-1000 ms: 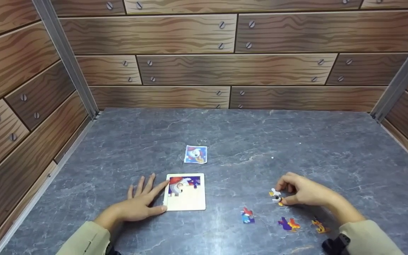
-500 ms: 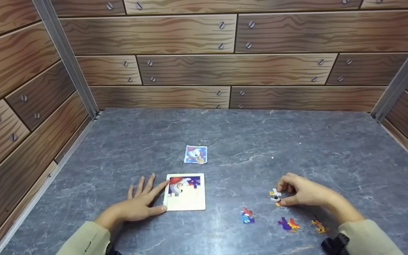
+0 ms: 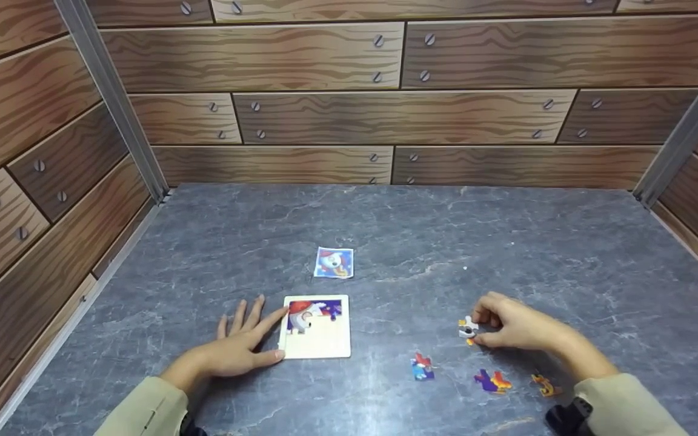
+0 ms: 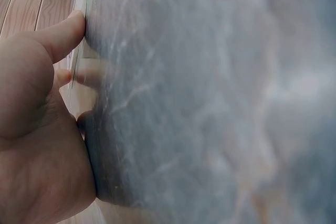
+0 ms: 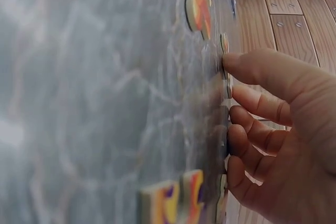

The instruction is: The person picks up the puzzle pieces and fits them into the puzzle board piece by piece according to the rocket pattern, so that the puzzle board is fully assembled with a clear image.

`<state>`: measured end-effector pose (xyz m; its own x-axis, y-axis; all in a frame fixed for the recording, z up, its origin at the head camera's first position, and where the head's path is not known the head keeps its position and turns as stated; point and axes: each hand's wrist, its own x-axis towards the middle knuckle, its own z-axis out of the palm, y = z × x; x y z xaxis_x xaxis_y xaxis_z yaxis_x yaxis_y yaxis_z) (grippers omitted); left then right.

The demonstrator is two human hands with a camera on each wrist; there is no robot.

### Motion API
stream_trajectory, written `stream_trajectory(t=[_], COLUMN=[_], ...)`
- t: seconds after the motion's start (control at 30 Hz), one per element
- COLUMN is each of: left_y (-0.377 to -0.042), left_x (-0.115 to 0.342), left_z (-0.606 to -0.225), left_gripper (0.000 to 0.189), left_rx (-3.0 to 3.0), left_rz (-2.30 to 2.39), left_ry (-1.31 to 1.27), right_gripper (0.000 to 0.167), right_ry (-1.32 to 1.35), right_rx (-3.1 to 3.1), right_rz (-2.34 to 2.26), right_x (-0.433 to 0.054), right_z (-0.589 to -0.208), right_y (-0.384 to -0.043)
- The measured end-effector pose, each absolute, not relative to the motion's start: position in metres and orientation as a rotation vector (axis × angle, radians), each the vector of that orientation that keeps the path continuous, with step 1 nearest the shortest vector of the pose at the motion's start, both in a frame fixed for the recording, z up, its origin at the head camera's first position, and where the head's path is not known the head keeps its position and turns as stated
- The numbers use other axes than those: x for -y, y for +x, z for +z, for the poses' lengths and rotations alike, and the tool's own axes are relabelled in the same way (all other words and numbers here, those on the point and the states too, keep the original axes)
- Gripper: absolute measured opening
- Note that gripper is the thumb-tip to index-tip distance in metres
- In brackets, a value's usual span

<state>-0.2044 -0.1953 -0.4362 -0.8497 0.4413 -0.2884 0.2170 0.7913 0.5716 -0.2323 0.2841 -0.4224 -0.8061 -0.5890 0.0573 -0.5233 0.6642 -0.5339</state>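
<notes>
My left hand lies with fingers spread on the table, index fingertip and thumb on the left edge of a wooden puzzle board. Pieces showing a red hat, a white face and purple sky fill the board's upper part; bare wood shows below and at lower right. Well to the right, my right hand pinches two white-and-yellow jigsaw pieces between thumb and index finger, close against the tabletop. They lie edge to edge. In the right wrist view the thumb touches the thin edge of one piece.
Nearer my body lie loose jigsaw pieces: a red-and-blue one, a purple-and-orange cluster and a yellow one. Behind the board is a small picture card. Wood-patterned walls enclose the grey marbled table.
The two white pieces, apart at first, are now together between my right thumb and index finger. They have shifted slightly left and away from me. My left hand has stayed on the board.
</notes>
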Motion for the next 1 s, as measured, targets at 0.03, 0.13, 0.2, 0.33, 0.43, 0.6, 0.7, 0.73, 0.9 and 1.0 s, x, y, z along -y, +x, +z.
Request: stream_trajectory(t=[0.03, 0.13, 0.2, 0.33, 0.43, 0.6, 0.7, 0.73, 0.9, 1.0], left_y=[-0.2046, -0.2049, -0.2049, -0.2051, -0.2052, -0.2045, -0.2038, -0.2033, -0.2011, -0.2016], left_x=[0.1954, 0.1958, 0.1956, 0.1945, 0.1942, 0.1944, 0.195, 0.1953, 0.1959, 0.1945], left_z=[-0.4363, -0.4364, -0.4361, -0.4354, -0.4356, -0.4365, -0.4365, -0.4362, -0.4352, -0.4354], left_gripper=[0.076, 0.076, 0.076, 0.076, 0.076, 0.075, 0.076, 0.076, 0.075, 0.075], left_rx=[-2.567, -2.56, -2.56, -2.571, -2.574, -2.566, -2.573, -2.577, -2.578, -2.577], left_rz=[0.749, 0.749, 0.747, 0.738, 0.735, 0.751, 0.755, 0.754, 0.755, 0.757], left_ry=[0.494, 0.489, 0.489, 0.489, 0.485, 0.495, 0.502, 0.502, 0.512, 0.53], right_gripper=[0.024, 0.025, 0.025, 0.025, 0.024, 0.025, 0.026, 0.027, 0.028, 0.028], right_ry=[-0.918, -0.906, -0.903, -0.892, -0.877, -0.82, -0.781, -0.781, -0.79, -0.784], right_rx=[-2.756, -2.758, -2.756, -2.758, -2.753, -2.721, -2.706, -2.701, -2.695, -2.699], right_rz=[-0.823, -0.821, -0.825, -0.853, -0.927, -1.012, -1.009, -1.008, -1.018, -1.019], right_x=[-0.2841, -0.2841, -0.2845, -0.2854, -0.2867, -0.2885, -0.2876, -0.2872, -0.2858, -0.2868], right_z=[-0.4224, -0.4233, -0.4238, -0.4237, -0.4237, -0.422, -0.4199, -0.4193, -0.4163, -0.4148], right_y=[-0.2323, -0.2326, -0.233, -0.2339, -0.2343, -0.235, -0.2357, -0.2359, -0.235, -0.2333])
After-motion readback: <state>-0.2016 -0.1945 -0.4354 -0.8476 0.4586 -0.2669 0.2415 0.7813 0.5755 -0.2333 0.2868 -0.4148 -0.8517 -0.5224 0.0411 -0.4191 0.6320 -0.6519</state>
